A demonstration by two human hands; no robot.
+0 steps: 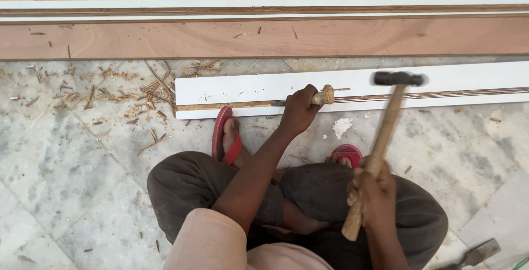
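Open marble floor (71, 171) lies to the left, strewn with wood chips (132, 93). Ahead, the white board (352, 85) and stacked planks (264, 36) block the way.

The person wears a pale pink short-sleeved cloth shirt (212, 245), dark brown cloth trousers (187, 184) and red rubber flip-flop sandals (221, 135). Both forearms are bare; hands carry no gloves.

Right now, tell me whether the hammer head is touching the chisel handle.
Apart. The head view shows the hammer head raised to the right of the chisel handle, with white board plainly visible between them. The left hand grips the chisel; the right hand holds the hammer shaft.
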